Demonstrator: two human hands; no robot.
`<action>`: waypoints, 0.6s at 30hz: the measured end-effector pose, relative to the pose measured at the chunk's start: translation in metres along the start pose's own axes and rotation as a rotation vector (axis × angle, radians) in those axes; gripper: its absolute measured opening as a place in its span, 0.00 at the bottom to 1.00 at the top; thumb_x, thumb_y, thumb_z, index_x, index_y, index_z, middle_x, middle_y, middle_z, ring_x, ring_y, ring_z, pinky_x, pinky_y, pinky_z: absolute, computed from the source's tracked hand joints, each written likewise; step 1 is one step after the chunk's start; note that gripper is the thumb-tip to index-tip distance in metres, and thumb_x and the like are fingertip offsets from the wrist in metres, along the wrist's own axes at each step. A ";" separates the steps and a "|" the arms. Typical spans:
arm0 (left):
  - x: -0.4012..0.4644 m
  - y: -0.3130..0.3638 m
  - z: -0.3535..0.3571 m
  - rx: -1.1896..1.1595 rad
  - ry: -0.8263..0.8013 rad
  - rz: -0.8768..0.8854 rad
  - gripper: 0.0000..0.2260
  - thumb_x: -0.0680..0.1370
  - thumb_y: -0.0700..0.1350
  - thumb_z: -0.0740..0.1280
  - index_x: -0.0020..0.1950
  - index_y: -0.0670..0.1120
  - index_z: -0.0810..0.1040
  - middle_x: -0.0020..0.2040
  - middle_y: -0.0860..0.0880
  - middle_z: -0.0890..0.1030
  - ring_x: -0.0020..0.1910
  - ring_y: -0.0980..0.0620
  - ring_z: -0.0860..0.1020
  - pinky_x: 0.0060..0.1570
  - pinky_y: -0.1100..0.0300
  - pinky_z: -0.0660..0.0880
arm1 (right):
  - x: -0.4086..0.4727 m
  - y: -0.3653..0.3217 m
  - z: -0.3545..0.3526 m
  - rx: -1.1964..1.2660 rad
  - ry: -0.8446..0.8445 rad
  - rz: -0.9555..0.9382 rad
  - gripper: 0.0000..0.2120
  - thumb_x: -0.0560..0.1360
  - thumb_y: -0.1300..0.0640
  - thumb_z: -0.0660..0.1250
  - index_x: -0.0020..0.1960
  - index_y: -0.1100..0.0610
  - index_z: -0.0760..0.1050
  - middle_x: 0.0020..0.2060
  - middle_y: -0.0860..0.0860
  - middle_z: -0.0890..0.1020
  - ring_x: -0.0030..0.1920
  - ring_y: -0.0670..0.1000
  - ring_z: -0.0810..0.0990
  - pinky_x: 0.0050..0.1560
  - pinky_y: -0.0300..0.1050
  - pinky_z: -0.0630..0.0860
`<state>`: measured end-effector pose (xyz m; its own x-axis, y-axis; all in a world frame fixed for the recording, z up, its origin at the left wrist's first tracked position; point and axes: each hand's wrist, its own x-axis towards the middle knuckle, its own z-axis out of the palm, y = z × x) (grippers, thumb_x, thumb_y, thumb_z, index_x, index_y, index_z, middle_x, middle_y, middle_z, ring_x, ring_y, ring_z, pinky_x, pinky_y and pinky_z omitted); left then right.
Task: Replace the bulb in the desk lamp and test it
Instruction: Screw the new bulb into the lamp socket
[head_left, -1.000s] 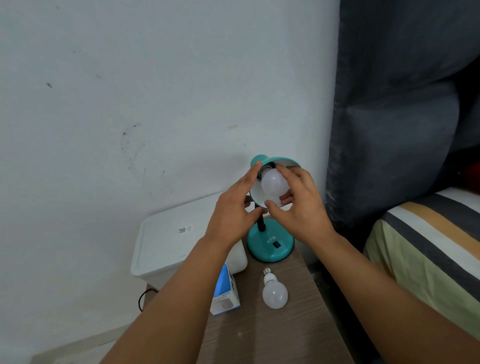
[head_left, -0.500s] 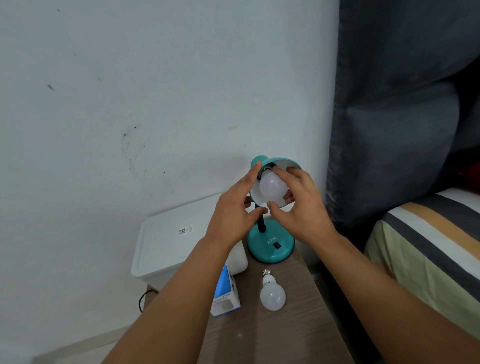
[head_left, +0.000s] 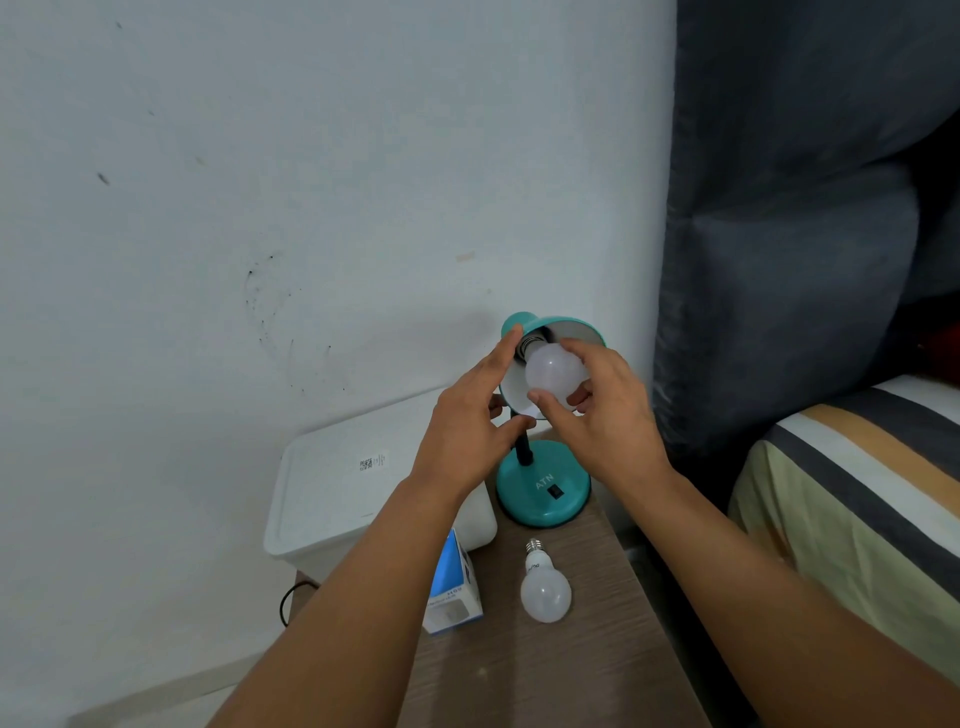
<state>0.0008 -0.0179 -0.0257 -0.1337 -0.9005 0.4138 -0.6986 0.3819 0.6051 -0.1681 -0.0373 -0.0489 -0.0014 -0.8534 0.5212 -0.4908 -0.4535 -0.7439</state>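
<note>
Steadying the teal shade (head_left: 571, 328) with the left hand (head_left: 467, 431), fingers curled on its rim, helps while the right hand (head_left: 602, 415) pinches the bulb (head_left: 553, 370) at the socket; turn gently, keeping the thread straight. The lamp base (head_left: 543, 491), at the table's (head_left: 571, 675) far edge, reads "ATN". Box print unreadable.

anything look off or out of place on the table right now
Only the spare bulb: it lies loose on its side on the wooden table, beside the blue box, and being round, it might roll. Nothing looks spilled or broken.
</note>
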 end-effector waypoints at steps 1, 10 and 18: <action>0.000 0.000 0.000 0.003 0.003 0.001 0.43 0.74 0.44 0.76 0.75 0.73 0.53 0.66 0.57 0.77 0.54 0.56 0.78 0.56 0.67 0.76 | 0.001 0.000 -0.001 0.015 0.004 0.039 0.27 0.72 0.42 0.72 0.67 0.47 0.68 0.59 0.46 0.75 0.44 0.45 0.79 0.45 0.41 0.80; -0.001 0.002 0.001 0.018 0.003 -0.008 0.46 0.73 0.41 0.76 0.73 0.75 0.52 0.64 0.59 0.76 0.50 0.56 0.78 0.54 0.67 0.76 | -0.005 -0.001 -0.001 0.000 -0.015 0.077 0.30 0.70 0.52 0.76 0.69 0.52 0.67 0.59 0.49 0.74 0.45 0.46 0.79 0.49 0.46 0.81; -0.001 0.003 0.001 0.006 -0.001 -0.017 0.45 0.74 0.40 0.76 0.75 0.73 0.54 0.67 0.57 0.76 0.52 0.56 0.78 0.54 0.68 0.76 | -0.003 -0.005 -0.001 -0.032 -0.010 0.062 0.33 0.72 0.45 0.73 0.71 0.48 0.61 0.62 0.50 0.73 0.53 0.50 0.78 0.51 0.46 0.80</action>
<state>-0.0025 -0.0163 -0.0249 -0.1229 -0.9069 0.4030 -0.7050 0.3656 0.6077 -0.1669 -0.0322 -0.0468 -0.0238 -0.8824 0.4698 -0.5175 -0.3912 -0.7610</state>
